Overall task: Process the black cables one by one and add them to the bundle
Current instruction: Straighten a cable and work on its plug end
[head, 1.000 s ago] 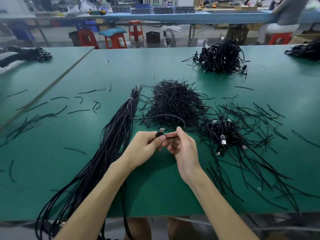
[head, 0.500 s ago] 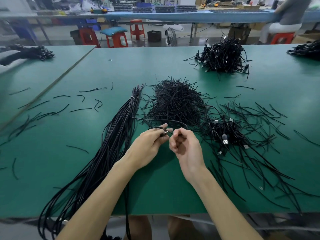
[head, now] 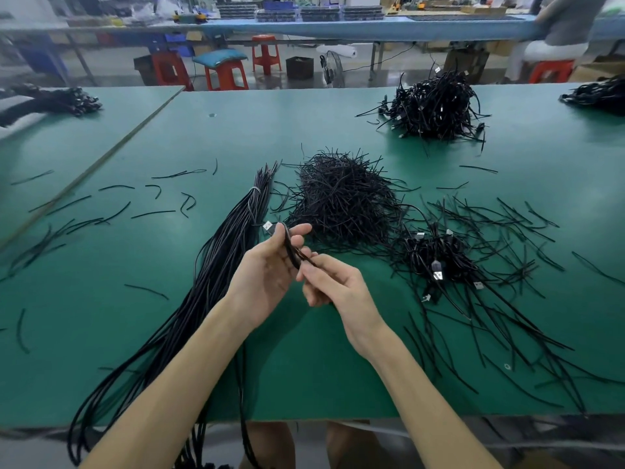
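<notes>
My left hand [head: 270, 270] holds a black cable [head: 291, 247] above the green table [head: 304, 367]; its silver plug [head: 267, 227] sticks out past my fingertips toward the bundle. My right hand [head: 333, 282] pinches the same cable just below, thumb and forefinger closed on it. The long tied bundle of black cables [head: 216, 265] lies to the left of my hands, running from mid-table over the near edge. A small heap of coiled cables with silver plugs [head: 436, 258] sits to the right of my hands.
A mound of short black ties [head: 341, 201] lies behind my hands, with loose ties scattered right [head: 507, 231] and left [head: 115, 211]. Another cable pile [head: 433, 110] sits far back right. Stools [head: 225, 71] and a long bench stand beyond the table.
My hands moved left toward the bundle. The cable's plug now points up-left past my left fingers, and my right hand dropped lower along the cable.
</notes>
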The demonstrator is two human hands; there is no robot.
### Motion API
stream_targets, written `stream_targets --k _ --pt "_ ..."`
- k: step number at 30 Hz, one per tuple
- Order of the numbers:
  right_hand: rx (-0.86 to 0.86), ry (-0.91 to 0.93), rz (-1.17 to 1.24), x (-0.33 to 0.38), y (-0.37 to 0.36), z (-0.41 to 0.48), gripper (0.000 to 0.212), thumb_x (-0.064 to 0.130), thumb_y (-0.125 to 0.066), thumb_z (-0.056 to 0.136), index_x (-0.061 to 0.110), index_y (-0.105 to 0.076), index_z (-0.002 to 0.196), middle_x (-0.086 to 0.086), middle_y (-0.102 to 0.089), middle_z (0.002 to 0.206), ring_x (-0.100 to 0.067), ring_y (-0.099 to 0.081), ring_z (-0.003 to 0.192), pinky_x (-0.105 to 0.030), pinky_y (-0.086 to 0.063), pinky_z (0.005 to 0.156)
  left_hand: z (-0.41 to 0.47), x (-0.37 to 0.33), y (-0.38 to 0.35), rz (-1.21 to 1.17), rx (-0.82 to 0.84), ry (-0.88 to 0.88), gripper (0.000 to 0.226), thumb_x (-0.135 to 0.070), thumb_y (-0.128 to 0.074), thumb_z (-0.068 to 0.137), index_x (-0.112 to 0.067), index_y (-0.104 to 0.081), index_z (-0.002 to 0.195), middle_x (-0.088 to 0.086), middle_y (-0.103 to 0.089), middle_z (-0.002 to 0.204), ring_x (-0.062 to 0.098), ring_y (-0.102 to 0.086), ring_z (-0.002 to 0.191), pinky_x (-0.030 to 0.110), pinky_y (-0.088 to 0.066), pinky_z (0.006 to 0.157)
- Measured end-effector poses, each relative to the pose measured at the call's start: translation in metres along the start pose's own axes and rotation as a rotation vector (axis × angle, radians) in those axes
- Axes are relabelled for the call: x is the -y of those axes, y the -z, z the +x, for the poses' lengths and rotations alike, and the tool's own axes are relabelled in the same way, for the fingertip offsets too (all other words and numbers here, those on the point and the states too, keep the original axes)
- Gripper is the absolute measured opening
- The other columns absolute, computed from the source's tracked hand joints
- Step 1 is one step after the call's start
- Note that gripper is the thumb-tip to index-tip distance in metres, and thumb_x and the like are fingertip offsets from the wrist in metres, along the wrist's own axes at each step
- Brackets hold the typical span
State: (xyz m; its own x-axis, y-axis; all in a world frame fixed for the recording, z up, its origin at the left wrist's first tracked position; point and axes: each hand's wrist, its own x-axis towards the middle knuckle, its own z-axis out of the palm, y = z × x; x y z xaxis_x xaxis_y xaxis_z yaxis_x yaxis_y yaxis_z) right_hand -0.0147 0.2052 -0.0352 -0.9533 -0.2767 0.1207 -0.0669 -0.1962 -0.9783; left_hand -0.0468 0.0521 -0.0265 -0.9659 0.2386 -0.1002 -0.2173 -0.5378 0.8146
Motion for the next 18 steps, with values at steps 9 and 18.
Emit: stream_targets --k 9,18 --pt "-0.055 -0.037 0.028 0.0015 -0.0004 -0.0001 0.034 0.029 -0.054 0.105 0.013 -0.061 0.075 -0.002 -0.055 0.063 -0.013 -0.047 0.058 -0.016 -0.041 0.060 0.0065 -0.0024 0.0066 -0.317 -0.150 0.019 0.023 -0.026 -0.052 0.104 -0.011 -0.055 0.086 -0.008 -0.042 0.064 0.009 -0.044 0.053 0.027 -0.054 0.066" --pt "-0.127 -0.078 0.051 -0.0009 -0.0006 0.0021 0.038 0.021 -0.046 0.106 0.014 -0.067 0.076 -0.003 -0.056 0.055 -0.013 -0.047 0.053 -0.019 -0.036 0.051 0.0031 -0.0083 0.0061 -0.477 0.057 0.095 0.031 -0.028 -0.048 0.107 -0.012 -0.057 0.081 -0.011 -0.033 0.059 0.007 -0.030 0.050 0.020 -0.042 0.055"
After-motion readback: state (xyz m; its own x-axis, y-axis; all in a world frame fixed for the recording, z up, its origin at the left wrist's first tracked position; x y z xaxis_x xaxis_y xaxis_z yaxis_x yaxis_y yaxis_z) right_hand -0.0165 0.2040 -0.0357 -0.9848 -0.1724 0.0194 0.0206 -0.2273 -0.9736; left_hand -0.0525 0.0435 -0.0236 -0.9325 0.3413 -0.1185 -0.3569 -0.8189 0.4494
